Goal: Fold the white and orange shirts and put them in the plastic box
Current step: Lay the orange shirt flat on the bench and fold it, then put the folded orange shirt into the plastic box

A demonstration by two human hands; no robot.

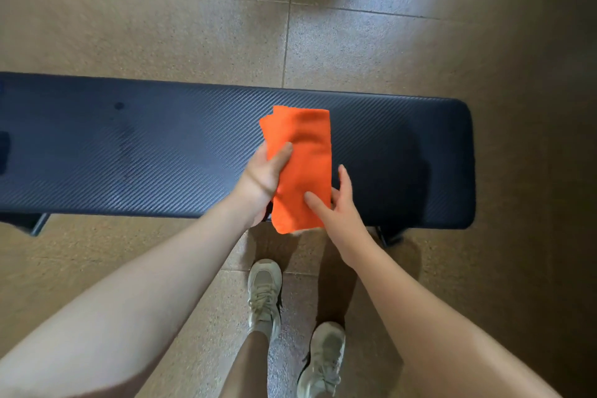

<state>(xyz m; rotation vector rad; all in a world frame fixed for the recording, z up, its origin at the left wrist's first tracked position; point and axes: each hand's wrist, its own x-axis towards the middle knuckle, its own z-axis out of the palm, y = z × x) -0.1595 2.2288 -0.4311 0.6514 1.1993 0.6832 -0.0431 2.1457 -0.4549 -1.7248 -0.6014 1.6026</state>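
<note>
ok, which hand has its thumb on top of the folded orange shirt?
The left hand: its thumb presses the folded orange shirt from above, while the right hand only touches its edge.

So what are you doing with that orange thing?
A person is standing at a dark bench and folding an orange shirt. It is already folded into a narrow strip. The left hand grips its left edge, thumb on top, and the right hand touches the lower right part with open fingers. The near end of the shirt hangs past the bench edge. No white shirt and no box show in this view.
</note>
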